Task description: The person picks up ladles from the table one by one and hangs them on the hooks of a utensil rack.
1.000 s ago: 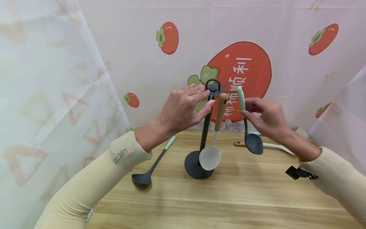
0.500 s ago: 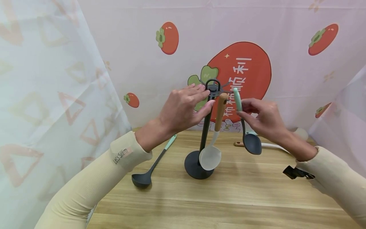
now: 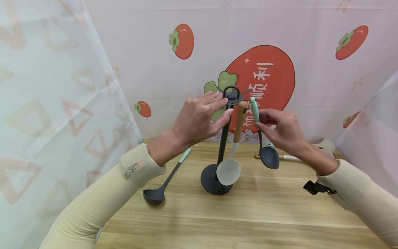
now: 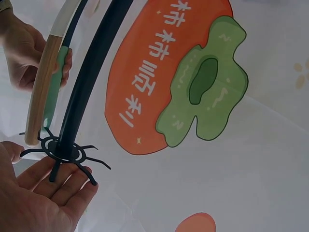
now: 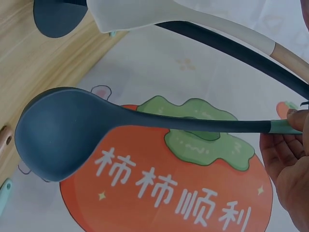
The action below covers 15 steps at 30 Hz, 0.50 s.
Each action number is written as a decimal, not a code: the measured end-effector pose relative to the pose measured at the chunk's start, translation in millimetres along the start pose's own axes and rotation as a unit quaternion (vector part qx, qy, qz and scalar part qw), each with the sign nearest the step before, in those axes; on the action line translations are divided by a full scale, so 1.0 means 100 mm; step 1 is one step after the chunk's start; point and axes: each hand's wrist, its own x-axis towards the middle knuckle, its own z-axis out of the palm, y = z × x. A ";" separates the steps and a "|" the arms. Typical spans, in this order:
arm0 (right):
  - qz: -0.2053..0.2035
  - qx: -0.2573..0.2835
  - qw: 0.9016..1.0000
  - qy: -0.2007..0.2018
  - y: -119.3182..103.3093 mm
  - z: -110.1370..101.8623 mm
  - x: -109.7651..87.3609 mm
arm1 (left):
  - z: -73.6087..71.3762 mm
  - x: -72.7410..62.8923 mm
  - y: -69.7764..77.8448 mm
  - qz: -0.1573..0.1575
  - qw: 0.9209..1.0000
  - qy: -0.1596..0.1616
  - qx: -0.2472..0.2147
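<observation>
My right hand [image 3: 281,129] pinches the mint handle of a dark grey ladle [image 3: 269,157] between thumb and fingers. The ladle hangs upright, bowl down, its handle end close to a hook on the right side of the black utensil rack [image 3: 222,147]; in the left wrist view I cannot tell if it touches. On the rack hangs a white ladle [image 3: 228,172] with a wooden handle, between the post and my right hand. My left hand [image 3: 202,116] rests with fairly straight fingers against the rack's hooked top [image 4: 63,147], fingertips under the hooks in the left wrist view.
Another dark ladle [image 3: 153,196] with a mint handle lies on the wooden table [image 3: 236,221], left of the rack. Behind my right forearm lie a white wooden-handled utensil [image 3: 290,157] and a mint handle [image 3: 269,145], partly hidden. A printed cloth stands behind.
My right hand has moved left with the ladle, bringing its handle end closer to the rack's hooks. My left hand and the rack have stayed put.
</observation>
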 end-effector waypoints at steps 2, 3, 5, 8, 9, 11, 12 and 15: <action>-0.002 0.004 1.000 0.002 0.00 0.01 0.00 | 0.00 0.00 0.00 -0.002 1.000 -0.001 0.001; -0.003 0.004 1.000 0.002 0.00 0.02 0.01 | 0.00 0.00 0.00 -0.002 1.000 -0.001 0.000; -0.004 0.009 1.000 0.003 0.00 0.03 0.01 | 0.00 0.00 0.00 -0.003 1.000 -0.001 0.000; -0.002 0.020 1.000 0.005 0.00 0.05 0.02 | 0.00 -0.01 0.00 -0.003 1.000 0.001 0.000; -0.002 0.025 1.000 0.007 -0.01 0.06 0.02 | 0.00 -0.01 0.00 -0.003 1.000 0.002 0.000; -0.001 0.032 0.999 0.009 -0.01 0.07 0.03 | 0.01 0.00 0.00 -0.002 1.000 0.003 0.001; 0.000 0.034 0.999 0.010 -0.01 0.08 0.03 | 0.01 0.00 0.00 -0.002 1.000 0.004 0.001; 0.004 0.043 0.999 0.011 -0.02 0.10 0.04 | 0.01 0.00 0.00 -0.002 1.000 0.006 0.000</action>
